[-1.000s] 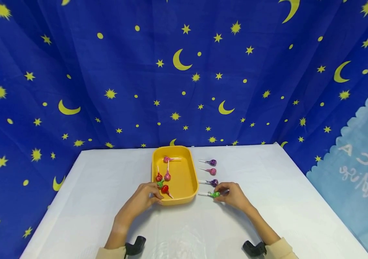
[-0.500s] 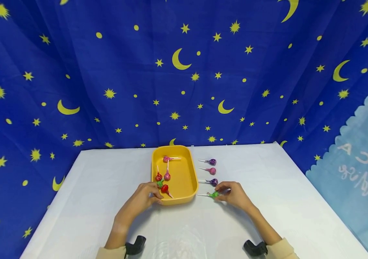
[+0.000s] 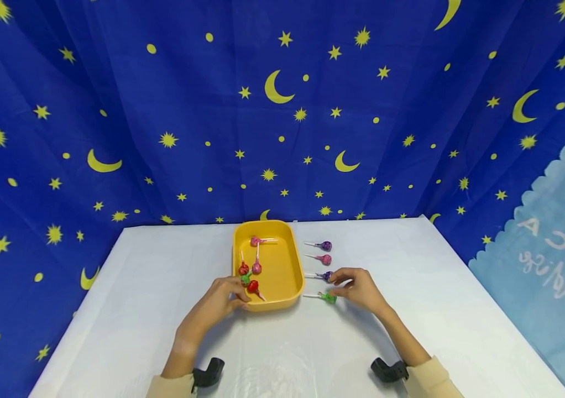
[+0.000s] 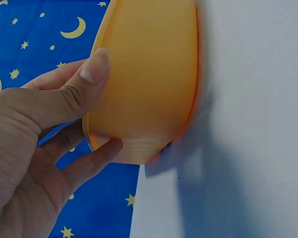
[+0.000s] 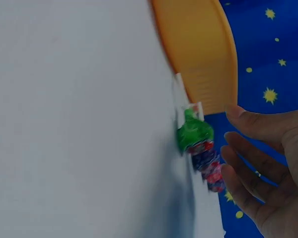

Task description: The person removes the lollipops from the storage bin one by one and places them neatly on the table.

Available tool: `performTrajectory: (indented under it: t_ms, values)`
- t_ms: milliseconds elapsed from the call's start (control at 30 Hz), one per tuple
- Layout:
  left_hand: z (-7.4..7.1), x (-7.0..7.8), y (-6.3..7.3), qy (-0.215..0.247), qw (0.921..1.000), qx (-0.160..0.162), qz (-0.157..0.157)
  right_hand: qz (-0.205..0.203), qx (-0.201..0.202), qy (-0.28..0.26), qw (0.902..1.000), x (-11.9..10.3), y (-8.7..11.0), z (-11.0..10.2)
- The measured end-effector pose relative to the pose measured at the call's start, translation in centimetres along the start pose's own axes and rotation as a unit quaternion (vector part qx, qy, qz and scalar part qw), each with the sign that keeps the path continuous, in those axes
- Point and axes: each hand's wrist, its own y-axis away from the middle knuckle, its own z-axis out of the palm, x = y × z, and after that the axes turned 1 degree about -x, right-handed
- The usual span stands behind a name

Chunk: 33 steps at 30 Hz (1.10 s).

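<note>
My left hand [image 3: 215, 303] grips the near-left corner of a yellow tray [image 3: 278, 276], its thumb against the outer wall [image 4: 146, 74]. Inside the tray lie several wrapped lollipops, among them a red lollipop [image 3: 253, 286], a green one partly behind my fingers and a pink lollipop [image 3: 256, 268]. Right of the tray, a column of lollipops lies with sticks pointing left. Nearest is a green lollipop [image 3: 329, 298]. My right hand [image 3: 359, 288] hovers just beside it with fingers apart and holding nothing. In the right wrist view a gap shows between the fingers and the green lollipop [image 5: 195, 133].
Beyond the green one lie a purple lollipop [image 3: 327, 275], a pink lollipop [image 3: 326, 260] and another purple lollipop [image 3: 326, 246]. The white table [image 3: 163, 260] ends at a blue curtain [image 3: 188, 110] with yellow moons and stars.
My right hand has let go of the green lollipop, its fingers spreading and lifting slightly away. The lollipop stays at the near end of the column. My left hand keeps its hold on the tray.
</note>
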Motion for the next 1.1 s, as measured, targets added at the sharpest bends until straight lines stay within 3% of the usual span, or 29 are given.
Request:
performTrajectory:
  t_ms: [367,600,933,1100]
  values:
    - [0.1,0.0,-0.4,0.011,0.9999,-0.002,0.01,-0.067,-0.014,-0.005,0.9977,-3.4,-2.9,0.2]
    - [0.8,0.3,-0.4,0.028,0.9996,-0.006,0.004,-0.106,-0.077,0.013,0.9913,-6.4,-4.5,1.2]
    - [0.3,0.3,0.1,0.023,0.9997,-0.003,0.007,-0.105,-0.154,0.042,0.9816,-9.8,-7.0,4.8]
    - [0.1,-0.1,0.0,0.027,0.9992,0.003,0.03,-0.118,-0.174,0.059,0.9758,-10.7,-8.2,6.2]
